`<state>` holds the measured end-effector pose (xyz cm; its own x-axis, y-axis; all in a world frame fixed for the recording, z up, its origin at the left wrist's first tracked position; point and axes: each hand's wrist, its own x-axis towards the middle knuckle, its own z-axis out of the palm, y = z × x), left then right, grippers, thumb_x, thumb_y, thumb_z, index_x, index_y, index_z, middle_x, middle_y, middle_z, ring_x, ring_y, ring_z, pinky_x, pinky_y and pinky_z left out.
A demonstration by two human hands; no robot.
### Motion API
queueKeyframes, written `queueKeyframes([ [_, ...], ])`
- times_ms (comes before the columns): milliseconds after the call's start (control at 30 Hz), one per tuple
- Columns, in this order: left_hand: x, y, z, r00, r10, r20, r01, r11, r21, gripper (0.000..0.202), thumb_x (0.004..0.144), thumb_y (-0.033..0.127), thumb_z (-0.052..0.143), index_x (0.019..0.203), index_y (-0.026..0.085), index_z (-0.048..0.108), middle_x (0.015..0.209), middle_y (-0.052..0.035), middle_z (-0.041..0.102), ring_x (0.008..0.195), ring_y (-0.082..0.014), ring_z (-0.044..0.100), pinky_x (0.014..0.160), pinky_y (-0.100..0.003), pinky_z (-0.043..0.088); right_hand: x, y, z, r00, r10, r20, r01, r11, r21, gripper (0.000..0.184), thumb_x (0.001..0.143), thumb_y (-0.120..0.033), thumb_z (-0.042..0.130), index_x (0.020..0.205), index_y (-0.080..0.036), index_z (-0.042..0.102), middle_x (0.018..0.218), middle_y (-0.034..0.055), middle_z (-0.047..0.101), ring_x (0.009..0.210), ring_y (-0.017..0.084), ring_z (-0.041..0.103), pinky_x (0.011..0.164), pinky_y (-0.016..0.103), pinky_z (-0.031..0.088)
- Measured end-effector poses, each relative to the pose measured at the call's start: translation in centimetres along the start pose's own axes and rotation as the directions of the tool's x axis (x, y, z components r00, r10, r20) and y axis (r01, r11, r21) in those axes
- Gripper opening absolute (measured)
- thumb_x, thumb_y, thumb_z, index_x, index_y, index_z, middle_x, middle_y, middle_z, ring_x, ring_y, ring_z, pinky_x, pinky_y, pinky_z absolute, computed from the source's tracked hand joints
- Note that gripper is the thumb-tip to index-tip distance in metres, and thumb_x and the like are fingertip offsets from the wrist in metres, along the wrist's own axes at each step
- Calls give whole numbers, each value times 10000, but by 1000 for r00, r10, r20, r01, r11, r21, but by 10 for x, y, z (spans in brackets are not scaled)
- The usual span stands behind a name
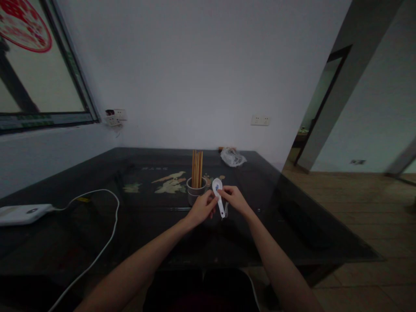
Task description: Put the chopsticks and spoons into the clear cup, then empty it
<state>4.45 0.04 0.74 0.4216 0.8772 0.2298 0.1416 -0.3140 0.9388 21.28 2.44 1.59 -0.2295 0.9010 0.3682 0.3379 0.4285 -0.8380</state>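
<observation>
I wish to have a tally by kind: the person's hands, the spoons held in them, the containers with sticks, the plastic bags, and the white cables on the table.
Hands: 2 (left hand, right hand)
Held spoon: 1
Container with sticks: 1
Plastic bag: 1
White cable: 1
Total: 6

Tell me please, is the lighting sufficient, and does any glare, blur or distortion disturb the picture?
Head view: dim light overall, the near part of the black table sinking into darkness; head view: no strong glare, only faint reflections on the black table; head view: wide-angle stretching, the window frame leaning steeply; head view: the white spoon stands out, though its blue mark looks soft.
</observation>
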Motion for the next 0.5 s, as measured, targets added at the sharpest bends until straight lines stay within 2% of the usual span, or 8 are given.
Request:
queueKeyframes([
  [200,-2,9,-2,999,-3,-51,0,998,-56,294,835,429,555,981,179,503,513,64,533,344,-72,468,358,-154,333,-2,-7,2,999,-33,21,32,999,11,408,789,-514,542,591,-158,518,546,-33,434,531,91,378,487,209,296],
  [400,-2,11,-2,997,8,-77,-14,997,-82,364,834,376,566,1127,166,514,481,75,513,340,-69,453,359,-152,323,-5,-12,2,996,-92,18,93,994,-56,413,853,-492,467,601,-166,497,557,-31,416,546,97,378,502,214,295],
  [500,-2,10,-1,996,2,-89,-10,996,-87,329,831,376,565,1079,162,538,489,71,518,343,-68,453,363,-158,323,-6,-15,3,992,-124,18,125,989,-78,414,866,-483,456,598,-170,487,561,-30,428,554,102,389,519,219,300],
])
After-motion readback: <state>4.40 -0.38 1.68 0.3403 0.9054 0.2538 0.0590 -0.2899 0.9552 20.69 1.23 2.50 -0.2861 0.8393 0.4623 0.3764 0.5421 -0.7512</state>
